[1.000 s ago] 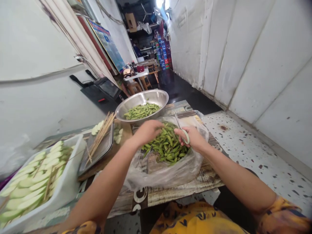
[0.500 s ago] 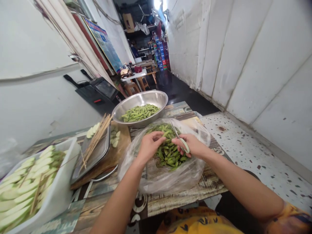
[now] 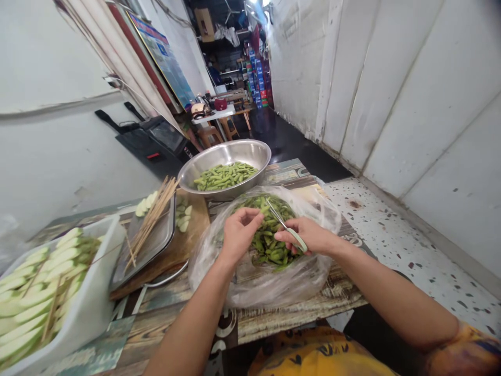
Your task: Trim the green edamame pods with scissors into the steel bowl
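Work appears partway: plump green pods [image 3: 225, 176] lie in the round silver metal bowl [image 3: 252, 151]; a darker green heap [image 3: 274, 253] remains in the clear plastic bag [image 3: 274, 292]. Right hand [image 3: 313, 235] grips pale-green-handled metal scissors [image 3: 297, 239]; left hand's [image 3: 239, 230] thumb and forefinger draw together, pinched pod unconfirmed.

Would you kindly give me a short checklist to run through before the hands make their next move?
1. Scissors held in the right hand: ok.
2. Left hand well clear of the blades: not ok; its fingertips look close to them.
3. Pod held in the left hand: cannot tell; the fingers hide the grip.
4. Plastic bag open around its green pods: ok.
5. Room left in the metal bowl: ok; its pods lie below the rim.
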The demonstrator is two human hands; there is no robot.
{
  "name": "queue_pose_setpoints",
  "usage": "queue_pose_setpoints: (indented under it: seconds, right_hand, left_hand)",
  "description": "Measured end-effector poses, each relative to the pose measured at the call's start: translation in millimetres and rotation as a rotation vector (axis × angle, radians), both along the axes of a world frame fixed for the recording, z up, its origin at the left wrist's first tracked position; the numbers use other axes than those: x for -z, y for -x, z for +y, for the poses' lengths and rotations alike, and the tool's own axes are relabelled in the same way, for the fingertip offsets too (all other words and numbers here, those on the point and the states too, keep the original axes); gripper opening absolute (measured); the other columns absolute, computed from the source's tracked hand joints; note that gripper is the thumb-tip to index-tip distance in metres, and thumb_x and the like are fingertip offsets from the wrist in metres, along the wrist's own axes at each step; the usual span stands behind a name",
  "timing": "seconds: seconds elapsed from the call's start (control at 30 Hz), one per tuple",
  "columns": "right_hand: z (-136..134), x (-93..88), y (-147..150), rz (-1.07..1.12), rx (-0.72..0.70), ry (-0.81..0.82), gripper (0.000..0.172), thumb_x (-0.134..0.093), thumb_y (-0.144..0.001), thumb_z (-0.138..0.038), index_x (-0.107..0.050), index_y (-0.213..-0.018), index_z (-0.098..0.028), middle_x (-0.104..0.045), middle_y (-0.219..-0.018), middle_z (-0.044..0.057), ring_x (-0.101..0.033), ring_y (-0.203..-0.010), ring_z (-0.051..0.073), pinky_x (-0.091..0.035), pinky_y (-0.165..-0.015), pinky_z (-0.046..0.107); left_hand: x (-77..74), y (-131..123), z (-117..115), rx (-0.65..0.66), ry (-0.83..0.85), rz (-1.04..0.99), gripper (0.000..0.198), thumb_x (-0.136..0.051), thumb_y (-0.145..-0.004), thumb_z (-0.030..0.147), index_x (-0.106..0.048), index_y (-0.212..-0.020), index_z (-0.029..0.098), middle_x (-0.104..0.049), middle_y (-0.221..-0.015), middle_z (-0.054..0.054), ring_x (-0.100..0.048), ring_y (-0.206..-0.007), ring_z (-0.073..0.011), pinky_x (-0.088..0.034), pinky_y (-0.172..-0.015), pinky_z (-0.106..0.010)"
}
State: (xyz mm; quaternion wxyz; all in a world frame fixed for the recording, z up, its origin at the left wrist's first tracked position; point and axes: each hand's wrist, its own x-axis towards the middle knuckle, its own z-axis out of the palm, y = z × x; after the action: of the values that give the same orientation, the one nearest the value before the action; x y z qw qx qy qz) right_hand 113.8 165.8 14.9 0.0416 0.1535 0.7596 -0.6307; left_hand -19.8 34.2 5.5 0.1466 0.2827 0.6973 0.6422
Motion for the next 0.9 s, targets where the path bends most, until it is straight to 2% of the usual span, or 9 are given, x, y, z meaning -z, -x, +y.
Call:
queue_pose_setpoints:
  seconds: [0.23, 0.5, 0.57, 0.63, 0.77, 0.9]
  right_hand:
    - [-3.5, -7.6, -0.6, 0.004, 0.016, 0.008, 0.045, -0.062, -0.070, -0.058, -0.053, -0.066, -0.015, -0.052, -0.051, -0.003, -0.043, -0.038, 0.007, -0.028, -0.030, 0.017]
    - [1.5, 7.6, 1.7, 0.056, 0.066, -0.066, 0.046, -0.067, -0.067, -0.055, -0.047, -0.054, -0.015, -0.046, -0.040, -0.005, -0.044, -0.035, 0.007, -0.030, -0.035, 0.017]
    - [1.5, 8.1, 2.4, 0.037, 0.081, -0.051, 0.045, -0.067, -0.067, -0.055, -0.050, -0.057, -0.015, -0.048, -0.042, -0.004, -0.045, -0.035, 0.008, -0.029, -0.033, 0.017]
    - [0.6, 6.7, 2.8, 0.028, 0.101, 0.000, 0.044, -0.065, -0.068, -0.056, -0.052, -0.064, -0.015, -0.051, -0.046, -0.003, -0.046, -0.037, 0.009, -0.028, -0.030, 0.017]
    - [-2.4, 2.8, 2.1, 0.016, 0.049, 0.086, 0.043, -0.060, -0.072, -0.058, -0.051, -0.071, -0.016, -0.055, -0.057, -0.001, -0.051, -0.045, 0.011, -0.033, -0.029, 0.018]
    - [-5.9, -0.3, 0.3, 0.017, -0.019, 0.069, 0.043, -0.059, -0.075, -0.057, -0.050, -0.066, -0.016, -0.053, -0.058, 0.000, -0.051, -0.047, 0.011, -0.036, -0.029, 0.018]
  left_hand:
    - [-6.1, -4.0, -1.3, 0.111, 0.035, 0.035, 0.018, -0.073, -0.065, 0.027, -0.068, -0.075, 0.015, -0.065, -0.067, -0.002, -0.055, -0.061, -0.0107, -0.042, -0.059, -0.021]
    - [2.1, 4.9, -2.3, 0.167, 0.115, 0.030, 0.020, -0.072, -0.067, 0.028, -0.068, -0.080, 0.014, -0.065, -0.072, -0.002, -0.056, -0.064, -0.0105, -0.043, -0.062, -0.021]
    - [0.7, 6.2, -2.3, 0.151, 0.102, -0.039, 0.021, -0.073, -0.066, 0.029, -0.066, -0.079, 0.014, -0.063, -0.067, 0.000, -0.055, -0.059, -0.0093, -0.043, -0.057, -0.020]
    - [-2.0, 6.9, -2.1, 0.138, 0.045, -0.197, 0.024, -0.074, -0.065, 0.031, -0.061, -0.075, 0.013, -0.060, -0.061, 0.002, -0.056, -0.055, -0.0090, -0.044, -0.053, -0.019]
    - [-6.7, 7.2, -1.0, 0.162, -0.118, -0.505, 0.030, -0.078, -0.061, 0.029, -0.055, -0.071, 0.013, -0.061, -0.065, 0.001, -0.063, -0.063, -0.0102, -0.050, -0.059, -0.019]
    - [-5.9, 2.2, 2.9, 0.126, -0.202, -0.594, 0.033, -0.080, -0.058, 0.027, -0.053, -0.071, 0.013, -0.060, -0.062, 0.003, -0.062, -0.059, -0.0075, -0.048, -0.053, -0.015]
